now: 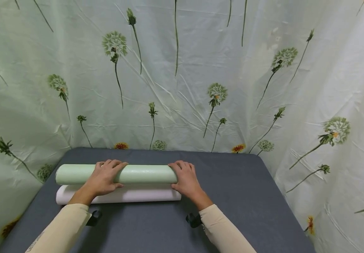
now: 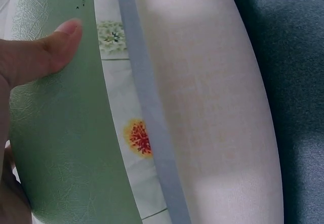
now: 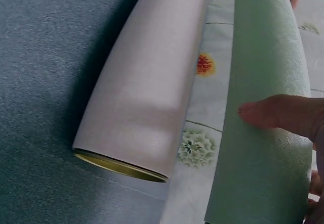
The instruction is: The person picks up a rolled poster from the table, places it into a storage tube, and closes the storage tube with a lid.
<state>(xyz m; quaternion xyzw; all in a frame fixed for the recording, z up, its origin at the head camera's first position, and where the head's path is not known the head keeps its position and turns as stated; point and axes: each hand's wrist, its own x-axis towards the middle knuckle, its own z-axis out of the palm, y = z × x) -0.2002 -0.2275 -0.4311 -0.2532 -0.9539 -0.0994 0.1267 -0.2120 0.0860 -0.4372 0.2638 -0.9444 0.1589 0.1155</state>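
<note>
A pale green wallpaper roll (image 1: 150, 174) with an embossed surface lies crosswise between both hands, clear of the table in the wrist views. My left hand (image 1: 104, 177) grips it left of the middle, its thumb (image 2: 63, 44) along the near side and fingers over the top. At the roll's right end, my right hand (image 1: 186, 178) holds it the same way, thumb (image 3: 268, 114) pressed on the near face. Closer to me, a pinkish-white roll (image 1: 137, 194) rests on the table, parallel to the green one. Its right end (image 3: 121, 169) shows a yellowish inside.
The dark grey table (image 1: 232, 196) extends to the right of the rolls and in front of them. A white curtain (image 1: 182, 91) printed with dandelions hangs behind the table and along its sides. Dark straps (image 1: 194, 220) sit at both wrists.
</note>
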